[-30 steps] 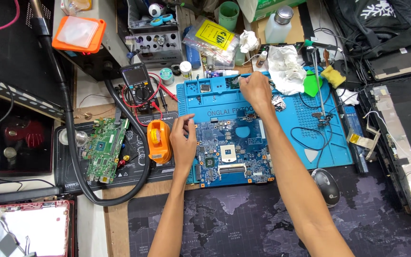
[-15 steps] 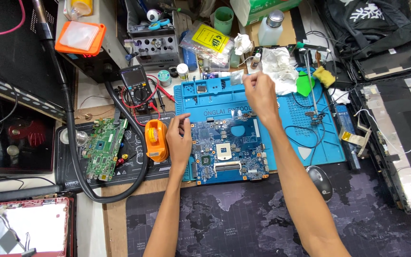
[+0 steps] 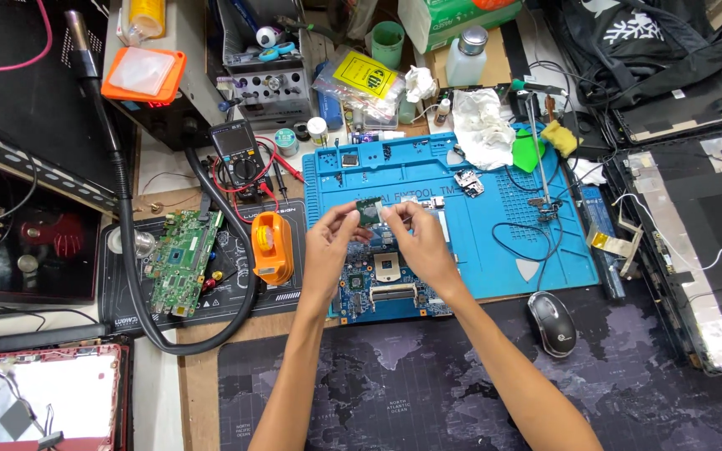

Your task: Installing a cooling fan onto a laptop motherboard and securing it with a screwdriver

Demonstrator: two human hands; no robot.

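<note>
Wooden bench (image 3: 198, 392): blue mat (image 3: 478, 179), mouse (image 3: 552, 323).

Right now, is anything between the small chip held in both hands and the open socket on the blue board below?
Nothing visible. The chip is pinched between the left hand and right hand, above the blue board. The square socket shows bare between the two hands.

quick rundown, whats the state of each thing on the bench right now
left hand: pinching the chip's left edge
right hand: pinching its right edge
small square chip: held up above the board
blue motherboard: flat on the blue mat, socket bare
green circuit board: lying untouched
computer mouse: idle
</note>
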